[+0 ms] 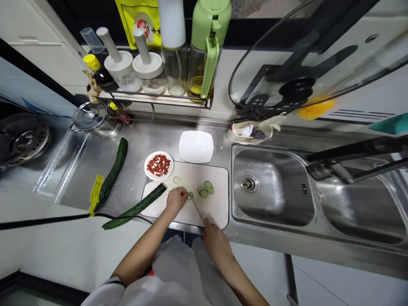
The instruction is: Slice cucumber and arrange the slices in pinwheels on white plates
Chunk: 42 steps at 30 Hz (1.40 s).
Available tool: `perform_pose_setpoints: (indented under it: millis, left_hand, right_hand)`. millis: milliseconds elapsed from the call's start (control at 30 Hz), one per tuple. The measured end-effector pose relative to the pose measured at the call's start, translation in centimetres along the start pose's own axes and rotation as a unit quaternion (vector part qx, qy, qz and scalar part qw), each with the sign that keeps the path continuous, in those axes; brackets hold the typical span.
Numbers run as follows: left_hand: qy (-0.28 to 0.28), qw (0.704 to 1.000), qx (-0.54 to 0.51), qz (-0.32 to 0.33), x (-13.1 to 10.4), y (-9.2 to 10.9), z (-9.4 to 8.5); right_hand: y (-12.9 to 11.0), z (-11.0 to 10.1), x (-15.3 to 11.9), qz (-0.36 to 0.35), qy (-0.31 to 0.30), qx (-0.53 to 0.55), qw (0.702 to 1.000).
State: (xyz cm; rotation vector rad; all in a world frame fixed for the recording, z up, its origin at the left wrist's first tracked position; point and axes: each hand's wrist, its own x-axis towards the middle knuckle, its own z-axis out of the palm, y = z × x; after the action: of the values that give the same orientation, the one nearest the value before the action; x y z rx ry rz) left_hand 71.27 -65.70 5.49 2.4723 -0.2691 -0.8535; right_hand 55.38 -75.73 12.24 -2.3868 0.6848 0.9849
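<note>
My right hand (216, 239) is wrapped around the handle of a kitchen knife, whose blade (198, 211) points up and left over the white cutting board (219, 212). At the blade's tip, my left hand (176, 200) pinches a thin cucumber slice (190, 196) between closed fingertips. Several overlapping cucumber slices (204, 192) lie on the board to the right, and a single pale slice (176, 180) lies above my left hand. A cut cucumber (137, 208) rests partly on the board's left side, its cut end near my left wrist.
A whole cucumber (113, 176) with a yellow tag lies left. Behind the board stand a plate of chopped red pieces (159, 165) and a white dish (195, 146). A double sink (274, 187) is on the right. A pot (92, 120) and a condiment rack (178, 98) stand behind.
</note>
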Motion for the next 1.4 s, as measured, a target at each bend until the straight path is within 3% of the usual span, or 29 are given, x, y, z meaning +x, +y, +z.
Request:
perform_pose_setpoints:
  millis: [233, 567, 733, 867, 967, 1100, 1167, 1267, 1400]
  left_hand:
    - [0.008, 1.0, -0.001, 0.011, 0.0, 0.0, 0.1]
    - [0.011, 0.999, 0.028, 0.024, -0.6, 0.6, -0.4]
    - [0.095, 0.989, 0.106, 0.034, 0.2, 1.0, -2.2]
    - [0.138, 0.978, 0.159, 0.007, 1.4, 1.1, -3.6]
    - [0.15, 0.973, 0.173, 0.003, 1.9, 0.8, -3.9]
    - [0.172, 0.973, 0.147, 0.044, 1.9, 0.7, -3.5]
    - [0.152, 0.978, 0.119, 0.083, 1.7, 1.0, -3.0]
    - [0.069, 0.984, 0.082, 0.14, 1.5, 2.2, -1.9]
    - [-0.034, 0.983, 0.092, 0.158, 1.6, 4.5, 0.2]
  right_hand:
    - [0.0, -0.1, 0.5, -0.007, -0.011, 0.01, 1.0]
    - [3.0, 2.2, -1.9, -0.001, -0.006, 0.015, 1.0]
    - [3.5, 1.9, -2.0, -0.01, -0.002, 0.025, 1.0]
    - [3.5, 2.0, -1.8, -0.015, 0.004, 0.027, 1.0]
    - [3.5, 2.0, -1.6, -0.016, 0.002, 0.026, 1.0]
    - [3.5, 2.0, -1.6, -0.009, -0.007, 0.012, 1.0]
    - [3.5, 2.1, -1.5, -0.008, -0.003, 0.006, 1.0]
    - [3.6, 2.2, -1.5, -0.01, -0.003, 0.011, 1.0]
    - [3.6, 2.2, -1.4, -0.011, -0.006, 0.007, 1.0]
